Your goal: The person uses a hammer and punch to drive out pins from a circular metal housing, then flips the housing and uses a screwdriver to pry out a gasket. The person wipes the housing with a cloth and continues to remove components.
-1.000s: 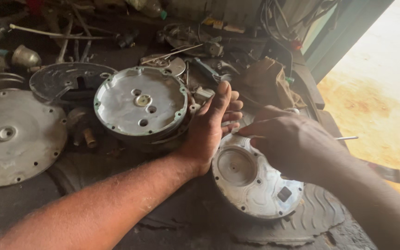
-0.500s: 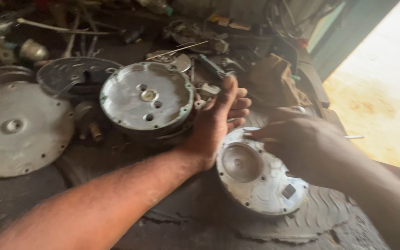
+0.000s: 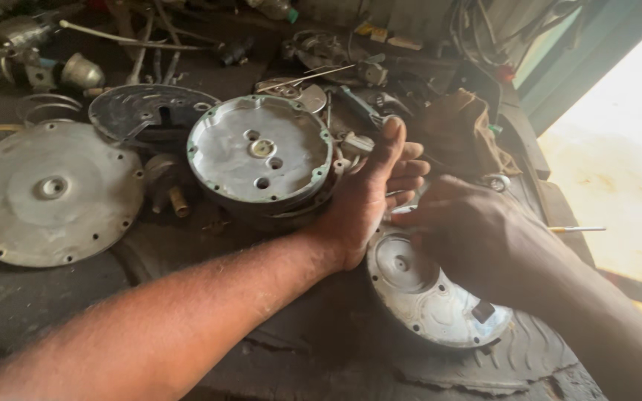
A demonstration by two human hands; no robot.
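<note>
Two hands at a round silver metal cover plate (image 3: pixel 425 297), lower right of centre.
Left hand (image 3: pixel 371 194) open, fingers loosely curled, holding nothing; right hand (image 3: pixel 477 234) curled over plate's upper edge, grip unclear. Larger holed grey disc housing (image 3: pixel 260 156) centre-left.

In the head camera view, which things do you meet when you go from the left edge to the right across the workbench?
Large flat metal disc → round metal housing with holes → left hand → silver cover plate under the right hand → thin tool tip.
</note>
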